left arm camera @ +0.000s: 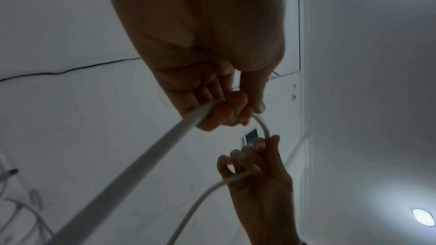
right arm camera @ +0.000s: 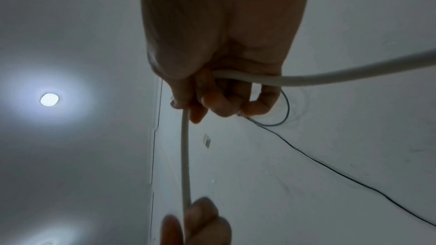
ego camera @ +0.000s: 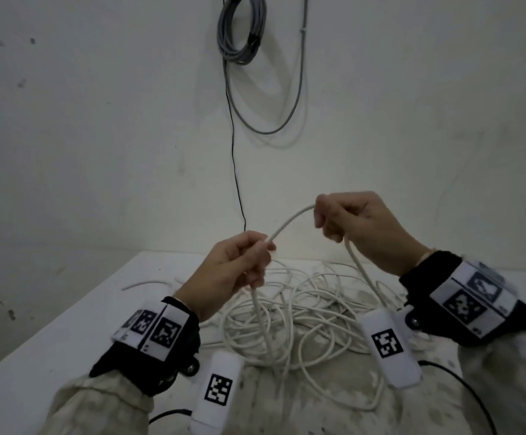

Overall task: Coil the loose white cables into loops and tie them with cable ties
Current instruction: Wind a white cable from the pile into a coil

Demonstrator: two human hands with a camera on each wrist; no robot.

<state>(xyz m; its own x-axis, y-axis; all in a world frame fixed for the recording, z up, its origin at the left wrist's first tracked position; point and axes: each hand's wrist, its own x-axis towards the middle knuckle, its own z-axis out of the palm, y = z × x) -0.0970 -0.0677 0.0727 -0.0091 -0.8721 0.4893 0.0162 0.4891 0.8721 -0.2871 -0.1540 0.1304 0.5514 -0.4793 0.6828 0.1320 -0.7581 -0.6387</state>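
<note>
A white cable [ego camera: 290, 221] arches in the air between both hands above the table. My left hand [ego camera: 243, 265] grips one stretch of it with curled fingers; the cable [left arm camera: 132, 165] runs down from that fist. My right hand [ego camera: 346, 221], higher and to the right, grips the cable [right arm camera: 330, 75] too, and from it a strand drops to the tangled pile of white cable [ego camera: 302, 312] on the white table [ego camera: 67, 334]. In the right wrist view the stretch between the hands [right arm camera: 185, 156] hangs straight down to the left hand [right arm camera: 198, 226]. No cable tie is visible.
A tied grey cable coil [ego camera: 241, 29] hangs on the wall, with a grey loop [ego camera: 268, 120] below it and a thin black wire [ego camera: 235, 171] running down to the table. A loose white cable piece [ego camera: 145, 283] lies at the table's far left. Black cords [ego camera: 462, 384] trail from my wrist cameras.
</note>
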